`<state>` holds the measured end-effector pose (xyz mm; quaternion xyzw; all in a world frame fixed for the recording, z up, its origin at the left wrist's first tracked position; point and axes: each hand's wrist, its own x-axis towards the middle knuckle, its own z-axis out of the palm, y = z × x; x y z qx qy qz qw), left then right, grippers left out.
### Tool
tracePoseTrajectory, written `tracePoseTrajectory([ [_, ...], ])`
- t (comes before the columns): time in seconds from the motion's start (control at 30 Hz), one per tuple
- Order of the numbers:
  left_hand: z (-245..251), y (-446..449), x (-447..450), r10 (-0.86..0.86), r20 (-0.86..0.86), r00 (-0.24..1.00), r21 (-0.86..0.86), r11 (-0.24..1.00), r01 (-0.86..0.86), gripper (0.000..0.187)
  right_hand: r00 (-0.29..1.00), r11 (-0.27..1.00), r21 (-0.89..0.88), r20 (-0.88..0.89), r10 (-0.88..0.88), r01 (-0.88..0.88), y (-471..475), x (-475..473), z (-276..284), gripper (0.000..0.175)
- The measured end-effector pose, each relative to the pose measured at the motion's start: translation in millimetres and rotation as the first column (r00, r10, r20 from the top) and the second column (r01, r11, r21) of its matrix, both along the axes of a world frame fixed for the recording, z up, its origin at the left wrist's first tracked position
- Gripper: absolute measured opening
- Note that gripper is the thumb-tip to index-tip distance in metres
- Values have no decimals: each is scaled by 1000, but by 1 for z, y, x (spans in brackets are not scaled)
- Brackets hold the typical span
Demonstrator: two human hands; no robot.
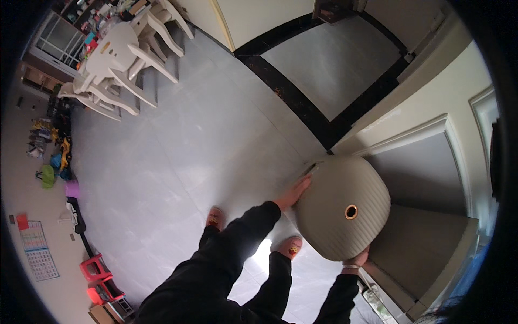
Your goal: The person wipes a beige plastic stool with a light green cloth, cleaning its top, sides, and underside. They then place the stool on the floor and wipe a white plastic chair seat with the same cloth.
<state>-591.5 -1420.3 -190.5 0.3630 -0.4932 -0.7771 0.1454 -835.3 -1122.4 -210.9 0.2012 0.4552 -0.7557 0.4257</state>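
A beige padded chair or stool part (336, 194) with a ribbed surface stands in front of me on the right. A copper-coloured ring (351, 212) frames a dark round hole in it. My left hand (297, 191) holds its left side, fingers lying along the edge. At the lower edge, my right hand (358, 258) grips it from below, and its fingertips are partly hidden. What supports the piece underneath cannot be seen.
A brownish-grey cabinet or bench (417, 247) adjoins the panelled wall (429, 93) at right. Black stone borders (283, 89) edge a floor recess. White chairs (117, 56) surround a cluttered table at upper left. Red plastic chairs (95, 269) and hanging bags (47, 176) line the left wall.
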Motion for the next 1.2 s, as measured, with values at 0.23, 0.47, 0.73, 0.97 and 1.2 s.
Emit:
tracePoseTrajectory([
  [0.23,3,-9,-2,-110,175,978,-379,910,170,73,882,809,537,-468,48,241,13,76,9,46],
  [0.47,60,75,68,-375,-230,898,-209,920,330,67,929,899,242,36,367,-365,-66,247,83,43],
  [0.73,189,-36,347,-128,156,979,-468,864,187,63,616,613,-67,-24,788,-787,-257,438,220,43],
  [0.97,237,-137,442,364,103,926,-593,770,-236,35,275,259,-124,-135,952,-958,-391,514,277,44],
  [1.2,248,-213,509,394,231,890,-570,796,-205,36,82,80,-16,-186,979,-997,-500,548,254,38],
])
